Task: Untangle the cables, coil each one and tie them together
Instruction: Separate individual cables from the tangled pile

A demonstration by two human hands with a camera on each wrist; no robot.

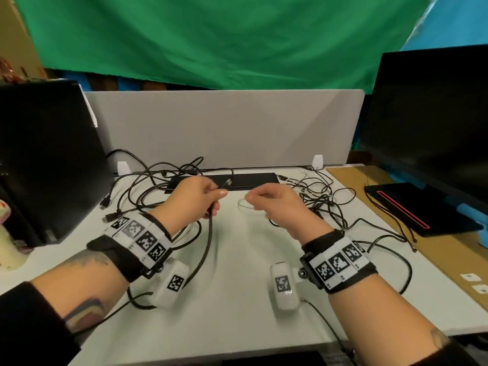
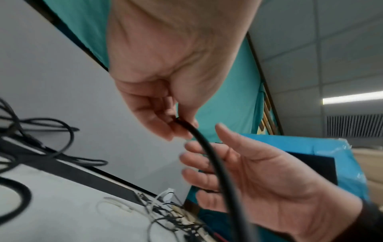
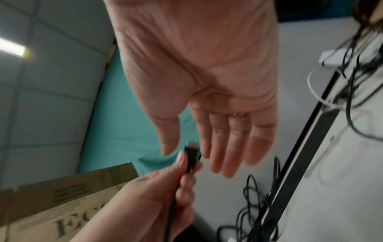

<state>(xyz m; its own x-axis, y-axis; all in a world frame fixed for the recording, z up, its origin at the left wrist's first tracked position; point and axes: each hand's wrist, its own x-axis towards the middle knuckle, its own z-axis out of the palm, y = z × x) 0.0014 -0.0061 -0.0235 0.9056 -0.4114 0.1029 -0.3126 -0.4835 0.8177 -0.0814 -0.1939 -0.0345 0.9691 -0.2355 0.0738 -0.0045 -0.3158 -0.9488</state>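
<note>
My left hand (image 1: pixel 211 198) pinches a black cable (image 1: pixel 210 233) just behind its plug (image 1: pixel 227 183), which sticks out toward the right. In the left wrist view the fingers (image 2: pixel 165 127) and thumb clamp the cable (image 2: pixel 215 163), which then drops down to the white desk (image 1: pixel 237 286). My right hand (image 1: pixel 260 200) hovers close beside the plug, fingers relaxed and holding nothing; the right wrist view shows its palm (image 3: pixel 217 81) bare and the plug (image 3: pixel 191 155) near its fingertips. Tangled black cables lie at the left (image 1: pixel 158 180) and at the right (image 1: pixel 323 200). A thin white cable (image 1: pixel 244 207) lies under my right hand.
A dark monitor (image 1: pixel 47 159) stands at the left and another (image 1: pixel 433 122) at the right. A grey divider (image 1: pixel 224 128) closes the back, with a flat black device (image 1: pixel 250 180) in front of it. A black notebook (image 1: pixel 417 210) lies on brown card at the right.
</note>
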